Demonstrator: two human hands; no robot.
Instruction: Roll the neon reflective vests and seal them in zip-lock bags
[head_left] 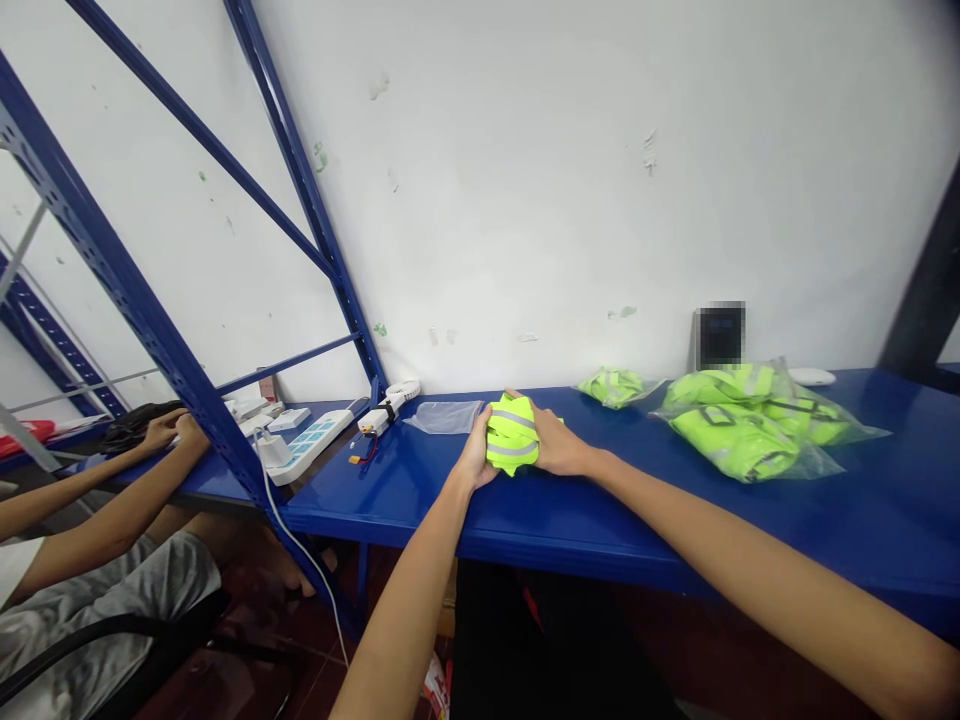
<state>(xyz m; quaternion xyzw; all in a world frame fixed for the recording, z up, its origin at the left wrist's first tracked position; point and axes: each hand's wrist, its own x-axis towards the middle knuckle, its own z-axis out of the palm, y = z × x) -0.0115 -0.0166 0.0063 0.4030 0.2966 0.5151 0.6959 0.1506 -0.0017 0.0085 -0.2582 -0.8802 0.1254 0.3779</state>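
- the left hand (pixel 474 458) is clamping the left side of a folded yellow-green high-visibility garment (pixel 512 435), its palm and fingers pressing in from that side.
- the right hand (pixel 556 443) is gripping the same bundle from the right, its fingers reaching around toward the far edge; the two hands are facing each other with the fabric between them.
- the folded garment is showing silver reflective bands across its front and is sitting in both hands over the blue tabletop (pixel 480 520), near its front edge; whether it is touching the surface is hidden.
- a clear plastic bag (pixel 444 417) is lying flat on the tabletop, just beyond the left hand and to its left.
- a small bagged high-visibility garment (pixel 613 388) is resting farther back, beyond the right hand and near the wall (pixel 525 200).
- a larger group of bagged high-visibility garments (pixel 739 430) is lying to the right, well apart from the hands.
- a dark, pixelated object (pixel 721 337) is standing behind that group, close to the wall, and a small white object (pixel 812 377) is lying to its right.
- a white power strip (pixel 311 447) is lying on the left, beside the slanting blue rack post (pixel 150 300), with a white plug adapter (pixel 274 450) sitting at its near end.
- another person's hands (pixel 177 430) are working close together beyond the post, at the far left.
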